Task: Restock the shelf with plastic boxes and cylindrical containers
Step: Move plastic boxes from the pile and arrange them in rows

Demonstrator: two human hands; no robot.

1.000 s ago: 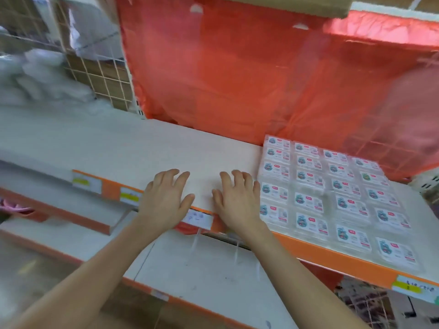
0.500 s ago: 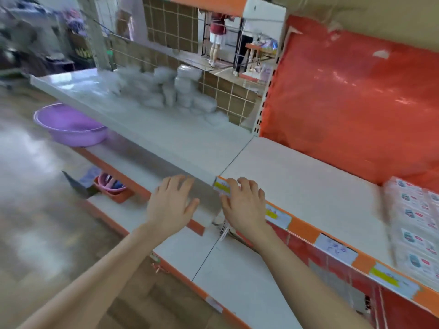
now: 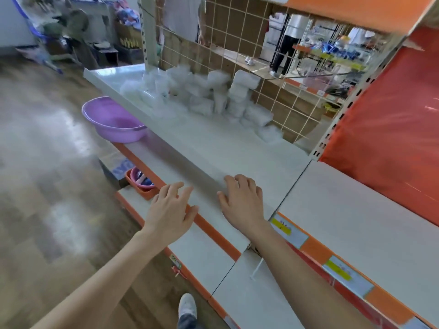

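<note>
At the front edge of the white metal shelf, the right hand lies flat with relaxed fingers, holding nothing. The left hand hovers just beside it, fingers spread, also empty. The blurred clear plastic boxes are piled at the shelf's back against the wire grid, well apart from both hands.

No legible text; price labels on shelf edge too blurred.
</note>
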